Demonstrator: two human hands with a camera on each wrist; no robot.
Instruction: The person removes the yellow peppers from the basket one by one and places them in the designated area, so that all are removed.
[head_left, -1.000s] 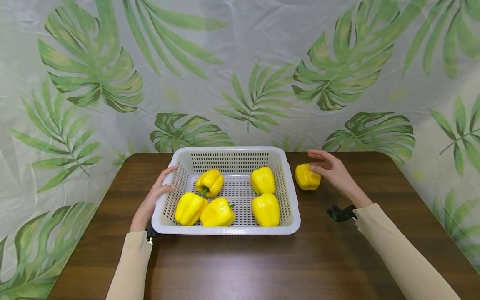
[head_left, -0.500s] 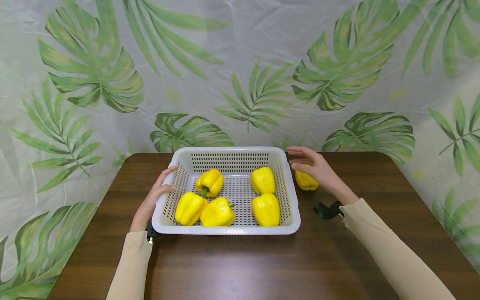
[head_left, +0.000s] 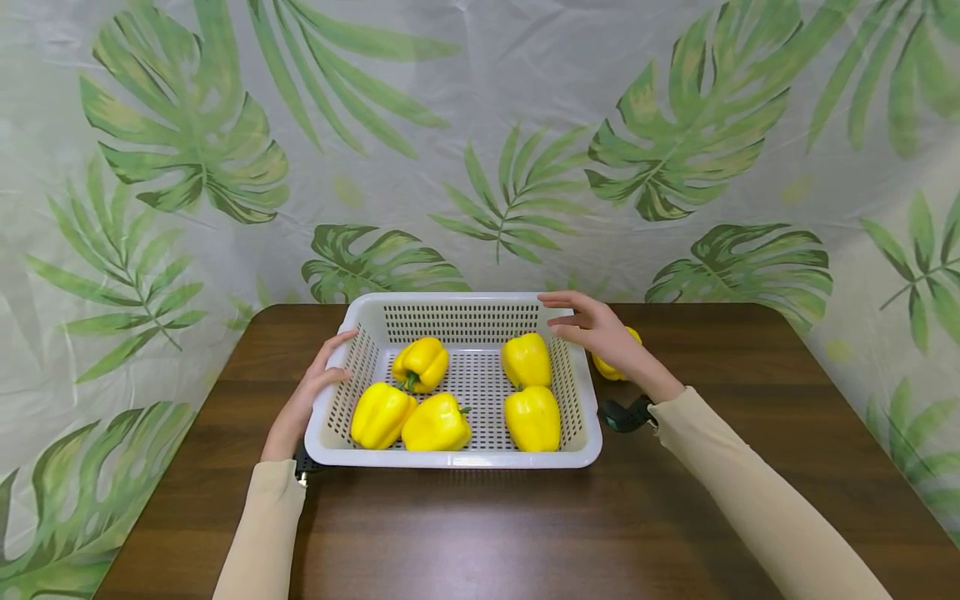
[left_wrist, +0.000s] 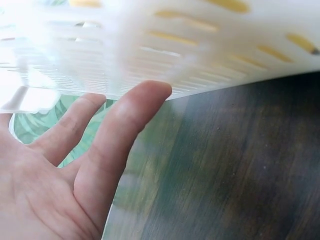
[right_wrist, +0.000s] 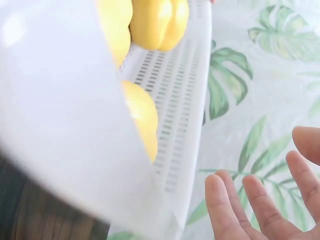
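A white perforated plastic basket (head_left: 468, 459) holds several yellow bell peppers (head_left: 531, 418). My left hand (head_left: 303, 406) rests at the basket's left side, its fingers and thumb extended against it. In the left wrist view the thumb (left_wrist: 122, 125) lies close to the slotted wall. Over the basket's right rim, near the back corner, is my right hand (head_left: 600, 333), with nothing in it and its fingers spread apart. Another yellow bell pepper (head_left: 632, 337) lies on the table outside the basket, partly hidden behind the right hand and wrist.
The basket stands on a dark brown wooden table (head_left: 465, 533), close to its back edge. A leaf-patterned sheet (head_left: 510, 100) hangs behind the table. A black wrist device (head_left: 628, 414) sits under the right wrist.
My right hand has moved left from beside the pepper outside the basket to above the basket's right rim. That pepper stayed on the table. The left hand and basket look unmoved.
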